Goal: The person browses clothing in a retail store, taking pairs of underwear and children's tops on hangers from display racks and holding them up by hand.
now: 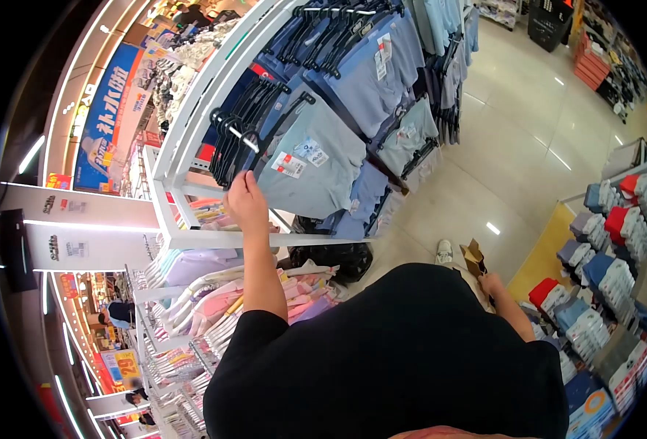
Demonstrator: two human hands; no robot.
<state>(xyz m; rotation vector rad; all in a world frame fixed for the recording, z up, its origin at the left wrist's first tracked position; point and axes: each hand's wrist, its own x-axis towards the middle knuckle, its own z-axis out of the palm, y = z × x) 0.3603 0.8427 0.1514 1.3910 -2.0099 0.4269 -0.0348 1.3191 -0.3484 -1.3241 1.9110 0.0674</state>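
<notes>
My left hand (247,201) is raised to the front of a clothes rail, its fingers closed at the lower end of a black hanger. From that hanger hang pale grey-green shorts (323,146) with white-and-red and blue paper tags. Packed black hangers (228,143) sit on the rail's metal arm just beyond the fingers. Low on the other side, my right hand (492,284) is closed on a brown piece that looks like folded cardboard (474,257). My black sleeve and torso hide the area below it.
A white rack frame (265,239) stands around the shorts, with blue shorts (375,80) further along. Pink and white garments (221,293) hang at lower left. Folded packs (601,278) fill a stand on the right. A black bag (338,260) lies under the rack, beside the tiled floor (514,139).
</notes>
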